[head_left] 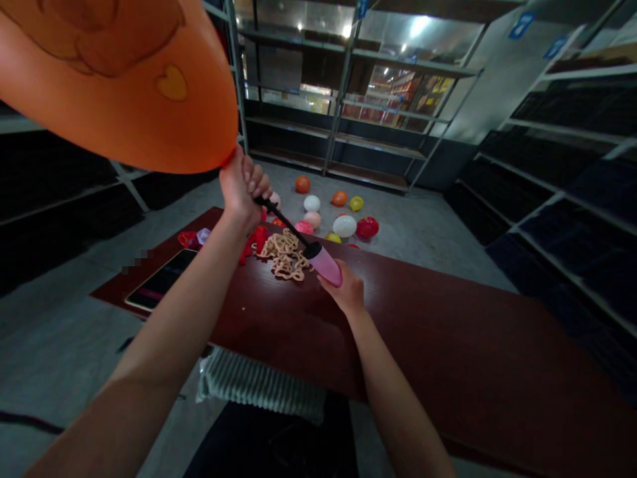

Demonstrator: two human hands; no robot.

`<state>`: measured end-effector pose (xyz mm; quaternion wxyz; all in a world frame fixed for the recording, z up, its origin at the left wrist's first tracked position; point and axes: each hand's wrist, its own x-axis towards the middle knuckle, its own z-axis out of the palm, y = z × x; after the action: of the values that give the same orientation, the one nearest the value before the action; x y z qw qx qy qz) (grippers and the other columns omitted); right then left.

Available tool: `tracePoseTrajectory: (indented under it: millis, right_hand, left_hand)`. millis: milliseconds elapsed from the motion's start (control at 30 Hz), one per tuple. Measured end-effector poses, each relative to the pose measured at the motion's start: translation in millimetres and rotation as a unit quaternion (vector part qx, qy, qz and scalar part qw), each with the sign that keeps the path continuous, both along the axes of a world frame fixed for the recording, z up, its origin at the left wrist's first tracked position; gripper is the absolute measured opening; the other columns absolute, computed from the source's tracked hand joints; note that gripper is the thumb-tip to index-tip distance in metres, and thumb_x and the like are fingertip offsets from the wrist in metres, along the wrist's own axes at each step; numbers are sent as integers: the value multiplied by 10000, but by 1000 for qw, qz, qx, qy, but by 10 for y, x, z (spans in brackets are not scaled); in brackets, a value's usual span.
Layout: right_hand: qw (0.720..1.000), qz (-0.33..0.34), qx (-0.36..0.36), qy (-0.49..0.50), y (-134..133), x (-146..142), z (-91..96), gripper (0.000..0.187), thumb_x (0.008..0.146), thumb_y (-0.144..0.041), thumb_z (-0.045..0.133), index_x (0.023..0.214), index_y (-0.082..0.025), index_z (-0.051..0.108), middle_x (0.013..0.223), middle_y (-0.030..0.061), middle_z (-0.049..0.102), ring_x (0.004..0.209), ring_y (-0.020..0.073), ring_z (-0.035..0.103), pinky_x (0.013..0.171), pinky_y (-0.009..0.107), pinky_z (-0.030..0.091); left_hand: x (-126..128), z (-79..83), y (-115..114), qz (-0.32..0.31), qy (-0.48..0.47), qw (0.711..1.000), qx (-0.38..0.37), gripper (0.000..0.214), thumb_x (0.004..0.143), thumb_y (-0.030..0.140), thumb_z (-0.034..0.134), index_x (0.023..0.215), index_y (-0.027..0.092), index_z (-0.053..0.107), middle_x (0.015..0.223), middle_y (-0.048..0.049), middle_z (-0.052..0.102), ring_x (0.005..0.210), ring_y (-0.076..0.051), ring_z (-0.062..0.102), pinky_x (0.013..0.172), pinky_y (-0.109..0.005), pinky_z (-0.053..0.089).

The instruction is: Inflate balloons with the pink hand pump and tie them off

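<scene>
Both ends of a pink-and-black hand pump (326, 265) were held, so that its dark rod slanted over the far edge of the surface (448, 332). The left hand (243, 187) had its grip drawn narrow around the pump's far end and the base of a large orange balloon (164, 126), probably to keep the neck snug there; the fingers hid whether the nozzle sat inside. The balloon, swollen and marked with a heart, stood up to the left above that wrist, where its bulk seemed kept clear of the pump. The right hand (346, 289) had its grip closed around the pink end, low over the surface, apparently for a firm hold in line with the rod.

Beneath the rod lay a tangle of beige strips (283, 255) and red pieces (261, 239), likely left within easy reach. A tablet-like device (162, 282) lay near the left edge. Round balloons (344, 227) rested on the floor (418, 232) beyond.
</scene>
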<state>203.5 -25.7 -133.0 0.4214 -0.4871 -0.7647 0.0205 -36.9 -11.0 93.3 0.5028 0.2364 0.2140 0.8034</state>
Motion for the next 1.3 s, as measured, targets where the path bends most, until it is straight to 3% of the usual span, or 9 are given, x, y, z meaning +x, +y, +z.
tracePoseTrajectory:
  millis: [100,200,333,467,667,900,1133,1300]
  right_hand:
    - [999,-23,-25,24,3,30,19,527,848,-603,650,1191,-202,655,1041,91,775,866,263,747,750,345,553]
    - [997,-52,-35,45,6,32,43,510,844,-597,646,1176,-210,657,999,81,779,830,257,744,723,332,539]
    - [994,-84,-32,54,27,29,45,505,848,-606,637,1161,-211,662,961,75,780,799,256,738,680,317,509]
    - [992,-120,-13,27,65,35,14,514,839,-620,647,1148,-210,678,936,79,779,782,253,727,657,307,480]
    - [993,-96,31,-54,89,8,-5,532,857,-589,690,1202,-184,677,986,108,772,830,242,715,684,306,459]
    - [983,-57,59,-165,61,-24,22,498,864,-559,722,1206,-201,670,986,92,765,827,222,685,704,303,420]
    - [977,-43,82,-193,10,-24,54,472,872,-527,730,1206,-200,665,978,83,758,824,211,668,714,303,412]
    - [977,-39,86,-194,6,-46,64,483,851,-510,756,1207,-196,666,970,77,760,827,224,685,719,313,441]
  left_hand:
    - [264,-35,202,-23,16,1000,10,612,976,562,596,582,216,280,434,71,187,340,-79,174,359,-257,179]
    - [578,-166,368,-56,42,997,8,600,986,581,569,595,222,289,433,74,194,343,-77,174,369,-265,179]
    - [978,-485,462,-73,55,995,-25,599,1013,560,533,591,219,280,418,78,179,328,-67,165,366,-259,183]
    - [1106,-784,495,-56,29,995,-71,602,1066,459,456,550,210,270,409,64,208,306,-77,187,343,-249,168]
    - [777,-1026,478,2,-54,990,-132,549,1042,353,523,573,198,283,422,78,227,308,-65,224,346,-216,201]
    - [278,-1190,331,16,-131,982,-135,466,1048,194,354,591,196,264,434,73,229,314,-70,250,368,-211,232]
    - [-218,-1054,200,83,-118,977,-154,444,1027,221,395,612,198,239,443,84,220,314,-60,234,386,-209,222]
    - [-496,-800,51,101,-109,978,-143,476,1060,254,379,622,189,204,430,85,209,311,-58,223,399,-207,235]
